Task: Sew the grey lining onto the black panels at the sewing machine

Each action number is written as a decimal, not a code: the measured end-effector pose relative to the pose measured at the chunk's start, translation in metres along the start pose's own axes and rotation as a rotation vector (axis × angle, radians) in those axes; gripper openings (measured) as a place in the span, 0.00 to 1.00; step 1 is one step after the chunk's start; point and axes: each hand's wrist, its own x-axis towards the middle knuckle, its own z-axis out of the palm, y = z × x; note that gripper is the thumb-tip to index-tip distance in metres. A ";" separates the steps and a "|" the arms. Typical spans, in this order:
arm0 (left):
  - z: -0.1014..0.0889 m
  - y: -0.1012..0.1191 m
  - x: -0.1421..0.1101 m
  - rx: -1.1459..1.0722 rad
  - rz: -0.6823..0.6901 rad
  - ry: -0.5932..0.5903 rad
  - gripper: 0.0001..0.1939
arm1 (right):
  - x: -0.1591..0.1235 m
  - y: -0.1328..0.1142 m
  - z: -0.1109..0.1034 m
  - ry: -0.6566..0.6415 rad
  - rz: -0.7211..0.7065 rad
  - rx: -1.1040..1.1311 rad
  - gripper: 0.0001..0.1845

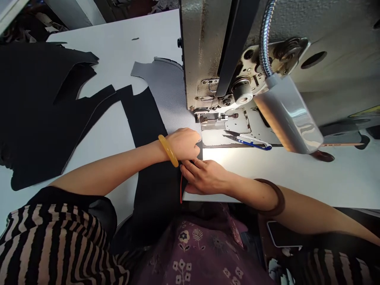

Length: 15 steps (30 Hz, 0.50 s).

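Note:
A grey and black fabric piece runs from the sewing machine down to my lap. Just in front of the presser foot, my left hand is closed, its curled fingers gripping the fabric near its right edge. Below it, my right hand pinches the same edge, with the fingertips partly hidden under the left hand. A thin red strip shows along the fabric beside the right fingers. The grey mesh part of the fabric lies to the left of the needle area.
Blue-handled thread snips lie on the machine bed, right of the presser foot. A lamp on a flexible neck hangs over the right side. Stacked black fabric pieces cover the left of the white table. A phone rests at lower right.

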 end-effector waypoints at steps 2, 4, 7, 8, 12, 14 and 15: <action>0.005 0.001 -0.003 0.022 0.007 0.045 0.14 | 0.001 0.004 0.002 -0.010 0.016 -0.015 0.27; 0.010 0.001 -0.007 0.024 -0.004 0.095 0.14 | 0.002 0.007 0.004 0.005 0.025 -0.027 0.25; 0.021 -0.002 -0.013 0.081 0.010 0.204 0.12 | 0.001 0.005 0.005 0.114 -0.030 -0.064 0.23; 0.026 -0.003 -0.014 0.112 0.034 0.246 0.11 | 0.001 0.004 0.004 0.162 -0.065 -0.076 0.21; 0.045 -0.010 -0.017 0.227 0.150 0.392 0.12 | 0.001 -0.002 0.002 0.270 -0.133 -0.064 0.19; 0.052 -0.013 -0.017 0.276 0.186 0.468 0.13 | 0.002 -0.003 0.002 0.276 -0.101 -0.048 0.20; 0.055 -0.015 -0.016 0.292 0.204 0.507 0.15 | 0.002 -0.003 0.003 0.280 -0.088 -0.049 0.20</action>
